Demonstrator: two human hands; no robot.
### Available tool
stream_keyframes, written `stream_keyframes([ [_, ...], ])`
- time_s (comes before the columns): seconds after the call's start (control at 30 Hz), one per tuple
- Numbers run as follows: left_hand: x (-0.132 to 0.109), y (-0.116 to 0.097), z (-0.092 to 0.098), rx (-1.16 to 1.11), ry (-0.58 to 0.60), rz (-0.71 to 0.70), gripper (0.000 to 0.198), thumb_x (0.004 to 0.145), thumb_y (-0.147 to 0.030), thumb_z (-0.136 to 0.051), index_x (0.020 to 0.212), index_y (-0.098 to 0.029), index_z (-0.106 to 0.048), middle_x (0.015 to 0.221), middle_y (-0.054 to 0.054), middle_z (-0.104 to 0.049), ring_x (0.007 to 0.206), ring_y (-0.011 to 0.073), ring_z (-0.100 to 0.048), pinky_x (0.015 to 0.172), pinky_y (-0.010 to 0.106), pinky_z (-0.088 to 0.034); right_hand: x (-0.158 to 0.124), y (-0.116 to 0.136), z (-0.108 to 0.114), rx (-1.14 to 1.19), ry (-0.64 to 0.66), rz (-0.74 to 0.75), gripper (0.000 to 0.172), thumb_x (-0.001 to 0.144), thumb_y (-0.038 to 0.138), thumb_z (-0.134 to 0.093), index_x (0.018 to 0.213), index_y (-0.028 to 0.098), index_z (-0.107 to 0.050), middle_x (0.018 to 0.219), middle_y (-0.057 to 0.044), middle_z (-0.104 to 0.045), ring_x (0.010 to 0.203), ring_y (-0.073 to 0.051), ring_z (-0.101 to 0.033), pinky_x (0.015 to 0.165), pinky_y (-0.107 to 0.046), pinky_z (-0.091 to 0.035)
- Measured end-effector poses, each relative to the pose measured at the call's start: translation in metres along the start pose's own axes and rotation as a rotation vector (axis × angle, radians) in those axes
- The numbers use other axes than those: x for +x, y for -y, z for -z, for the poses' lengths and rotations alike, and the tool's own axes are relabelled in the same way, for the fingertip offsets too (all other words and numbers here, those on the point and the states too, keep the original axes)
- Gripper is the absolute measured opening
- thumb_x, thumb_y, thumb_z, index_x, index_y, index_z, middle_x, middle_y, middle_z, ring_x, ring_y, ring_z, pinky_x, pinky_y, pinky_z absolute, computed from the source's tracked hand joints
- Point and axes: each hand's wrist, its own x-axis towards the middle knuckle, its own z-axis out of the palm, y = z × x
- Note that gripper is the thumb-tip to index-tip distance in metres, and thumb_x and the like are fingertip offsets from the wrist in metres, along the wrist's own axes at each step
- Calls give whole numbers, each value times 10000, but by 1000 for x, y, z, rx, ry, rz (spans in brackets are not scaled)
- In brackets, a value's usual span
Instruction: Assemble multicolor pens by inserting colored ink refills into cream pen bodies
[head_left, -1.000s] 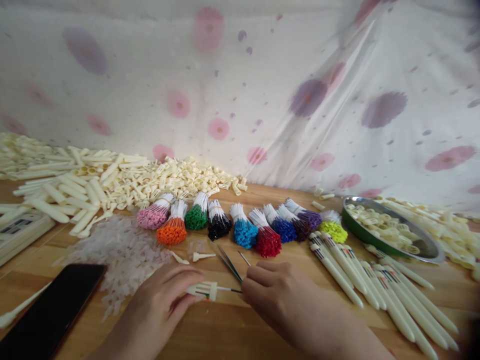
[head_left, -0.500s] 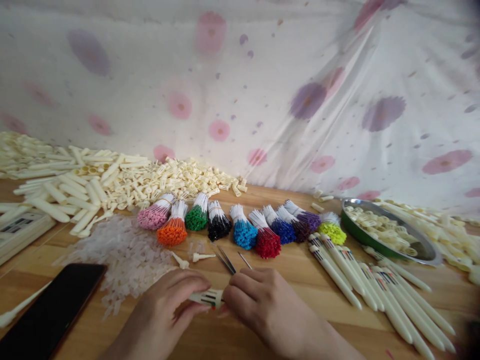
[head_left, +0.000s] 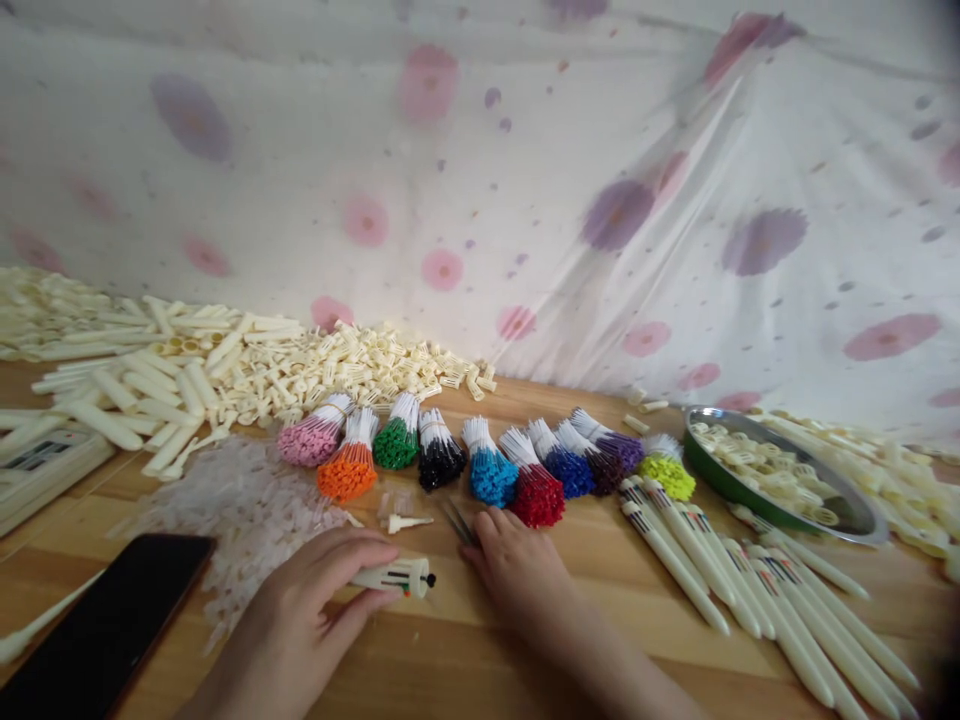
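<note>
My left hand [head_left: 319,605] pinches a cream, slotted multicolour pen barrel section [head_left: 390,577] between thumb and fingers, its open end facing right. A black slider [head_left: 430,580] pokes out of that end, and dark, green and orange bits show at the slots. My right hand [head_left: 514,560] is closed around metal tweezers [head_left: 455,520] on the wooden table, tips pointing away; the rest of them is under the fingers. Just left of the tweezers lies a small cream plunger-like part [head_left: 409,522].
Bundles of coloured refills, such as the red bundle [head_left: 538,490], line the middle. Finished-looking pens [head_left: 675,560] and a green-sided metal bowl [head_left: 697,490] of cream rings lie right. Clear plastic pieces [head_left: 247,510], a phone [head_left: 112,620] and heaped cream parts [head_left: 360,365] lie left.
My right hand has left the barrel section and moved forward onto the tweezers. My left hand keeps the barrel, shifted slightly left, its end with the black slider now exposed.
</note>
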Motion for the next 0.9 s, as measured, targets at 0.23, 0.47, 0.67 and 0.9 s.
stream_keyframes([
  [0.23, -1, -2, 3, -238, 94, 350, 174, 731, -224, -626, 876, -296, -692, 908, -13, -738, 816, 168, -699, 607, 193, -581, -1, -13, 21, 130, -109, 31, 105, 906, 107, -419, 850, 170, -481, 688, -3, -614, 571, -133, -605, 518, -208, -410],
  [0.47, 2, -1, 3, -312, 139, 489, 152, 687, -264, -661, 831, -291, -702, 876, -24, -749, 810, 181, -697, 682, 221, -570, -10, -19, 60, 201, -441, 361, 216, 971, 247, -321, 957, 166, -521, 719, -35, -612, 608, -149, -569, 516, -230, -392],
  [0.67, 4, -1, 3, -346, 163, 517, 149, 694, -262, -650, 834, -289, -694, 888, -24, -735, 815, 177, -685, 642, 211, -566, -13, -23, 72, 150, -425, 407, 221, 948, 201, -380, 824, 175, -561, 652, -23, -604, 609, -142, -547, 553, -234, -367],
  [0.9, 3, 1, 4, -315, 174, 501, 159, 709, -256, -644, 858, -293, -688, 926, -15, -725, 846, 180, -676, 646, 218, -567, -10, -20, 51, 108, -248, 318, 208, 920, 112, -320, 985, 147, -514, 616, -13, -632, 483, -125, -554, 460, -203, -338],
])
